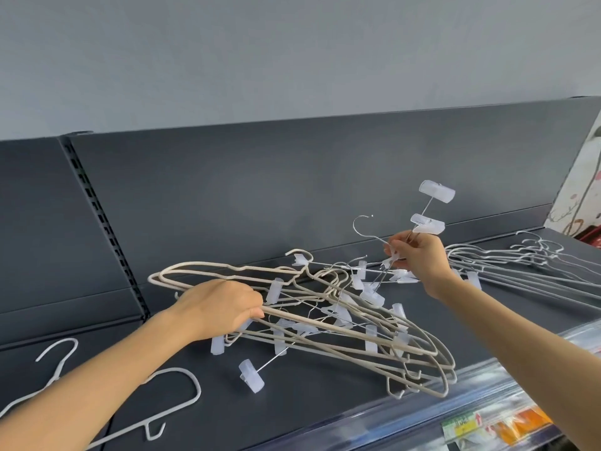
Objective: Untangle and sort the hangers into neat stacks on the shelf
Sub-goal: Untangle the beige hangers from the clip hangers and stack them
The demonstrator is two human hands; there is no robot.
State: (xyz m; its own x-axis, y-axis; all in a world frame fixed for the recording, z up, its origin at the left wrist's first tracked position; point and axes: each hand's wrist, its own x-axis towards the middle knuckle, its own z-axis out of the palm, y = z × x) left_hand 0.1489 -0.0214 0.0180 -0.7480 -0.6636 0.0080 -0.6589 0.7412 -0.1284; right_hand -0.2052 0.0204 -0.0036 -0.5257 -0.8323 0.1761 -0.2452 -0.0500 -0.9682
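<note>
Forearms [97,395] span the bottom corners above the dark shelf [309,405]. Its biggest load, the beige tangle [357,327], lies mid-shelf with its long axis running back-left to front-right and its hooks toward the back panel [260,190]. The left hand [224,307] curls round its upper bars. A neater stack of grey hangers [520,271] lies flat at right. The right hand [419,262] pinches the thin rod of a clip hanger [436,192], which tilts steeply up-right, hook up-left. These look light, stiff and springy. The clips probably snag, so bare rod near the neck seems the better hold.
</note>
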